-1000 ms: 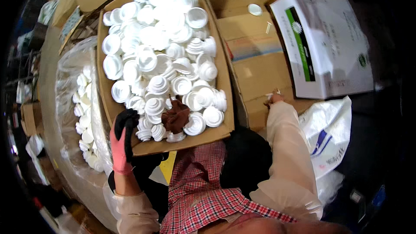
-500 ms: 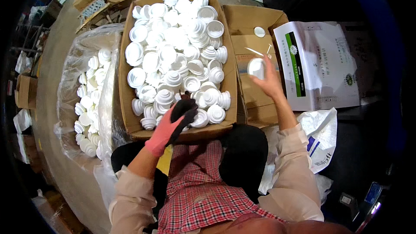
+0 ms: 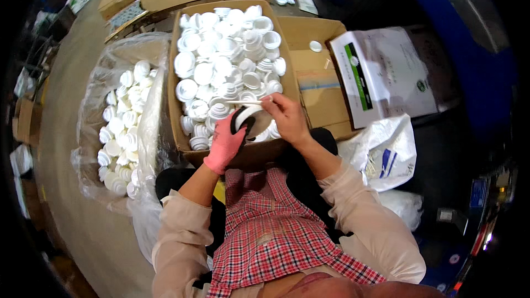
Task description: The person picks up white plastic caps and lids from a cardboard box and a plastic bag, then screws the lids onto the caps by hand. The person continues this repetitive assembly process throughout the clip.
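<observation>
My left hand (image 3: 227, 138), in a pink and black glove, grips a white round plastic cap (image 3: 247, 117) at the near end of a cardboard box. Close beside it, my bare right hand (image 3: 288, 118) pinches a thin white plastic stick (image 3: 243, 102), which points left across the top of the cap. Underneath both hands, the cardboard box (image 3: 179, 127) is heaped with white ribbed round plastic pieces (image 3: 226, 44). My right fingers partly cover the stick's right end.
On the left stands a container lined with clear plastic (image 3: 91, 127), filled with similar white pieces. An open carton (image 3: 320, 99) on the right has a white disc (image 3: 315, 46) on it. Beyond are a printed white carton (image 3: 381, 77) and a white sack (image 3: 400, 143).
My right hand has come left from the open carton to meet my left hand. A white round cap is now in my left hand, and the stick lies across it. The view has shifted slightly.
</observation>
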The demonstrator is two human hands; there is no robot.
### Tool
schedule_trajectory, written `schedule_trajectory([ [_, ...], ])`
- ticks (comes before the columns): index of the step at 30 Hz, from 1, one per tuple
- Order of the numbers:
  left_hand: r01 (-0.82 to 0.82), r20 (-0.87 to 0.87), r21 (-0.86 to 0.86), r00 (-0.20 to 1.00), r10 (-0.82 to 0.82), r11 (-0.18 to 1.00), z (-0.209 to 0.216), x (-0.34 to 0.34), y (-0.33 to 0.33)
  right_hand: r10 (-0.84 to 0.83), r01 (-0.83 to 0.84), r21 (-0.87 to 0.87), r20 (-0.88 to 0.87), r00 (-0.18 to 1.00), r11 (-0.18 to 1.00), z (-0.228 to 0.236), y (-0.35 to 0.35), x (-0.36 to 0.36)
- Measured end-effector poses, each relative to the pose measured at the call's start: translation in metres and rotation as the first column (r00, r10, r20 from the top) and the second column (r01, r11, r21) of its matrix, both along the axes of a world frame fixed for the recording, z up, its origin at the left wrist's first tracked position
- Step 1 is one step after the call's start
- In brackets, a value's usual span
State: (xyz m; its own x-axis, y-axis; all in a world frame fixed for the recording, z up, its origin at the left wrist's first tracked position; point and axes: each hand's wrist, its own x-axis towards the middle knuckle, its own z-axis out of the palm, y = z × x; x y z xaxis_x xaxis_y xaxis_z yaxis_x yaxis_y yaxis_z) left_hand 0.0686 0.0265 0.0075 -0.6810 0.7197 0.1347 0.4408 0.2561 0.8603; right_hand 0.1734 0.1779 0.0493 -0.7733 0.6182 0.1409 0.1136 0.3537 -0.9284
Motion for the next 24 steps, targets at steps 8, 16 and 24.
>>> schedule_trajectory([
  [8,0.425,-0.273,0.284,0.895,-0.352,0.86,0.013,0.015,-0.021,-0.477,0.412,-0.361,-0.111,0.872,0.837,-0.007,0.046,0.031],
  [16,-0.312,0.633,0.771,0.284,-0.72,0.554,0.026,-0.068,-0.027,-0.85,0.007,0.909,0.387,0.357,0.417,0.065,0.108,0.273],
  [24,-0.456,0.463,0.813,0.128,-0.877,0.363,0.056,-0.087,-0.053,0.224,-0.416,0.323,0.493,0.841,0.85,-0.02,0.034,0.027],
])
